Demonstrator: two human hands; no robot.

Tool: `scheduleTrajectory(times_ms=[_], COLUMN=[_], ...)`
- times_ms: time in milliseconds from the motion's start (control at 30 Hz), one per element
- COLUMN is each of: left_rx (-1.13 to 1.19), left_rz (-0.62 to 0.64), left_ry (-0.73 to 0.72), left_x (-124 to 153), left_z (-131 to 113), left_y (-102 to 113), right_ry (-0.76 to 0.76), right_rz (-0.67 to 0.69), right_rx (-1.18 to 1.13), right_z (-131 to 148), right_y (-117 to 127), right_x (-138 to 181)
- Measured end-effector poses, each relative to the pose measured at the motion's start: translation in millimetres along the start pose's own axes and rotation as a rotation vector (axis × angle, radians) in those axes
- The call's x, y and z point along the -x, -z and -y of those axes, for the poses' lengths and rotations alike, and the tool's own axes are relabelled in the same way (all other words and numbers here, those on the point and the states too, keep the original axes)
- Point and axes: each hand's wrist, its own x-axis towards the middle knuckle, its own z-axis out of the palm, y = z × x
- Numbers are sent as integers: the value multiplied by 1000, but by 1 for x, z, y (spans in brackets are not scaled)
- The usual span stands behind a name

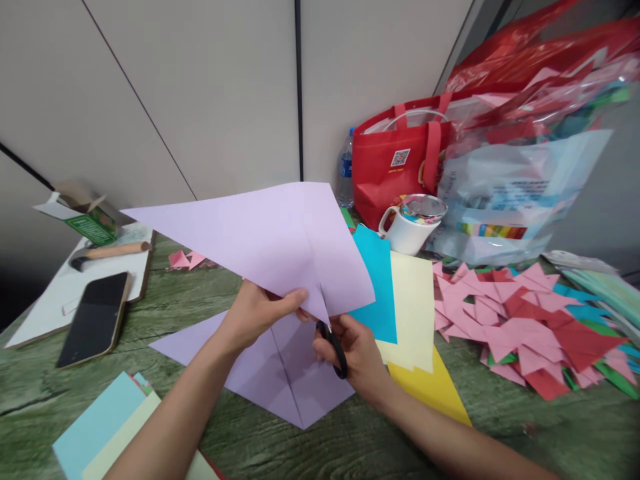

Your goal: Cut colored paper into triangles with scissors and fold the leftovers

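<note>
A large lilac sheet of paper (pixel 260 233) is held up above the table, its lower edge pinched by my left hand (pixel 263 307) with the thumb on top. My right hand (pixel 353 350) grips black-handled scissors (pixel 336 350), whose blades reach into the sheet at its lower right, where a cut slit runs upward. Most of the blades are hidden by the paper. Beneath both hands lies another lilac paper piece (pixel 300 393) with a crease down its middle. Just right of the scissors are blue paper (pixel 377 287), cream paper (pixel 415 307) and yellow paper (pixel 430 387).
Pink and red paper cutouts (pixel 520 320) are heaped at right. Behind them stand a white mug (pixel 407 230), a red bag (pixel 385 160), a plastic bag (pixel 500 193) and a bottle (pixel 346 170). At left lie a phone (pixel 95 320), a hammer-like tool (pixel 115 251) and coloured sheets (pixel 100 417).
</note>
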Motion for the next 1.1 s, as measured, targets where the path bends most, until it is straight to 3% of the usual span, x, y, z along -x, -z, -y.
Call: scheduleTrajectory(times_ms=[533, 1100], left_rx=[-62, -53], left_rz=[26, 35], left_ry=[60, 13], left_x=[2, 3], left_z=[-1, -1], left_y=[-3, -4], right_ry=[17, -9], right_rz=[-18, -47], right_rx=[-35, -34], right_z=[0, 3], right_y=[-1, -1], right_x=[0, 1])
